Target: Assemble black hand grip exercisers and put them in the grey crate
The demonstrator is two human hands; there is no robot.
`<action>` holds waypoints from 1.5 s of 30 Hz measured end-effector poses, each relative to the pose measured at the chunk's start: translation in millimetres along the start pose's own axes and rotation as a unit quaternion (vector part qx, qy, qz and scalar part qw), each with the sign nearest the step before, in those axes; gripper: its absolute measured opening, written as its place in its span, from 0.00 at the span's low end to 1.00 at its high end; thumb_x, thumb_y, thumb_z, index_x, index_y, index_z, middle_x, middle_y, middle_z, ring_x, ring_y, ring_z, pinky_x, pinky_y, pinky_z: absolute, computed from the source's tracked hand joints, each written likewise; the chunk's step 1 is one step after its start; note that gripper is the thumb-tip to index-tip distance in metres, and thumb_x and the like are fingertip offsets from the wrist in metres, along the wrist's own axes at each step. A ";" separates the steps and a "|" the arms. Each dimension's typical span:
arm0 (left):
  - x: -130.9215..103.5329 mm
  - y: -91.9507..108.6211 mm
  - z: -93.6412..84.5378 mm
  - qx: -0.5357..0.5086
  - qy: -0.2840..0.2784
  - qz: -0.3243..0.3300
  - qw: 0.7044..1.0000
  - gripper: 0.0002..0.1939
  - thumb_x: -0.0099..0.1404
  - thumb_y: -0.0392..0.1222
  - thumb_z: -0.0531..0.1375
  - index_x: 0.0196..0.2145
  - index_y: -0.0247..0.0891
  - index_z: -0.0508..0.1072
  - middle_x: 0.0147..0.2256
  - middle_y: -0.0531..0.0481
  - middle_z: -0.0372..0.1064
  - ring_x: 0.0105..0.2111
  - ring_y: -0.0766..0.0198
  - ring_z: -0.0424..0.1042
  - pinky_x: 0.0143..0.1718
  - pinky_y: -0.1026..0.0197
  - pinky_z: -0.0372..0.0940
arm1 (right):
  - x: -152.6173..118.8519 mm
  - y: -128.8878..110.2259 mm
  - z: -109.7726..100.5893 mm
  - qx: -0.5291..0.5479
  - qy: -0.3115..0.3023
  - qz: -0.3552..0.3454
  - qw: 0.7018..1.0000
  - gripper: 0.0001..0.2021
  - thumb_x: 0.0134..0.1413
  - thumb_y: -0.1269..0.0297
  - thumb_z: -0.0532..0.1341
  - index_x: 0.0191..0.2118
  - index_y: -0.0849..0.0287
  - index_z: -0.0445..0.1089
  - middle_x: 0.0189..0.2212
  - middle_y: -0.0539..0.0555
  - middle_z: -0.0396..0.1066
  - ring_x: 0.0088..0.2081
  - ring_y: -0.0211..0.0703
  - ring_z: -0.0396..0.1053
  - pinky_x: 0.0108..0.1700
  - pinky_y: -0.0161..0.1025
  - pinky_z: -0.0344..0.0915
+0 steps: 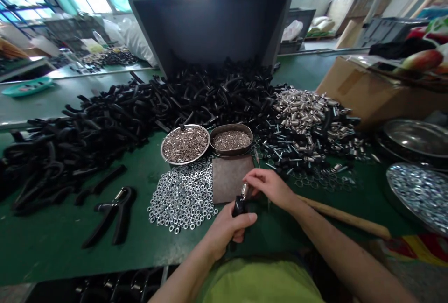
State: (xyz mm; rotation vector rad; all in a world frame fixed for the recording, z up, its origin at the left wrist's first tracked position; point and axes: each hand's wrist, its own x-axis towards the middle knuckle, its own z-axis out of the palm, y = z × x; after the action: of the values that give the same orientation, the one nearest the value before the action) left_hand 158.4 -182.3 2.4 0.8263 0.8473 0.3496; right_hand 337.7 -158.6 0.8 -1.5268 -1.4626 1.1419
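Note:
My left hand [226,229] is closed around a black plastic part [239,206], most of it hidden in the palm. A silver coil spring [244,190] stands up from the top of that part. The fingertips of my right hand [271,187] pinch the spring's upper end. Just beyond both hands a flat metal plate [229,179] lies on the bench. Left of the plate is a spread of loose metal nuts [182,198]. Further left rests a V-shaped black hand grip [121,216] with a spring near its joined end.
Two dishes, one of small pins [185,144] and one of tiny metal pieces [231,141], stand behind the plate. Black handles [115,111] spill from a grey bin [217,27]. Springs [304,109] are heaped at right. A wooden handle [346,216] lies by my right forearm.

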 end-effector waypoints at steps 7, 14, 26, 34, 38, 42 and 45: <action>0.6 -9.1 -5.6 -0.062 0.034 0.027 0.997 0.20 0.52 0.53 0.64 0.29 0.39 0.59 0.19 0.61 0.53 0.15 0.75 0.48 0.15 0.70 0.43 | 53.1 34.4 -44.3 -0.508 0.134 -0.044 0.850 0.07 0.53 0.68 0.58 0.28 0.58 0.72 0.34 0.58 0.68 0.42 0.50 0.60 0.36 0.41 0.56; 5.8 1.8 -13.8 -0.035 0.116 0.073 0.990 0.20 0.54 0.54 0.63 0.33 0.34 0.67 0.27 0.53 0.61 0.24 0.72 0.60 0.20 0.70 0.56 | 48.9 25.3 -37.1 -0.365 0.172 -0.084 0.911 0.05 0.55 0.67 0.53 0.31 0.58 0.64 0.36 0.58 0.67 0.44 0.50 0.60 0.42 0.43 0.57; 14.8 8.6 2.1 -0.068 0.072 0.066 0.993 0.27 0.57 0.66 0.53 0.29 0.36 0.62 0.24 0.55 0.55 0.21 0.73 0.53 0.17 0.72 0.49 | -20.4 -34.1 29.7 -0.175 0.020 -0.044 0.983 0.06 0.61 0.63 0.48 0.37 0.56 0.60 0.22 0.49 0.70 0.29 0.43 0.70 0.32 0.37 0.58; 12.7 1.1 1.8 0.064 0.114 0.085 0.988 0.24 0.58 0.65 0.54 0.32 0.39 0.61 0.21 0.59 0.51 0.19 0.72 0.52 0.16 0.71 0.47 | -26.7 -21.4 31.6 -0.125 0.039 -0.082 0.988 0.06 0.60 0.66 0.50 0.36 0.57 0.62 0.26 0.50 0.70 0.30 0.40 0.70 0.33 0.35 0.59; 12.1 3.2 -3.8 0.038 0.068 0.059 0.995 0.24 0.55 0.64 0.58 0.33 0.39 0.61 0.21 0.60 0.49 0.17 0.75 0.47 0.15 0.72 0.41 | -9.3 -9.1 5.0 -0.091 -0.011 -0.062 0.994 0.12 0.63 0.60 0.47 0.36 0.57 0.64 0.17 0.44 0.62 0.20 0.35 0.63 0.25 0.31 0.58; 11.0 6.8 -9.0 -0.040 0.102 0.048 0.993 0.25 0.54 0.63 0.59 0.32 0.36 0.64 0.22 0.59 0.51 0.17 0.76 0.47 0.15 0.72 0.39 | 20.1 4.8 -23.6 -0.340 0.070 -0.006 0.938 0.08 0.59 0.65 0.51 0.37 0.57 0.67 0.30 0.52 0.72 0.34 0.41 0.70 0.36 0.35 0.61; 11.8 7.4 -12.0 -0.063 0.122 0.051 0.989 0.26 0.53 0.63 0.60 0.34 0.35 0.66 0.22 0.58 0.52 0.17 0.76 0.48 0.15 0.72 0.39 | 39.1 14.9 -22.2 -0.408 0.078 0.034 0.909 0.08 0.55 0.70 0.54 0.40 0.59 0.67 0.38 0.60 0.72 0.40 0.49 0.70 0.39 0.40 0.61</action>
State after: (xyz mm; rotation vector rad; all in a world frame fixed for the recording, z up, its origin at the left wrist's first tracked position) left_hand 156.9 -164.7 -2.7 0.7199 1.0007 0.5975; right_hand 362.3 -119.6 -9.9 -2.1673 -1.8990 0.4041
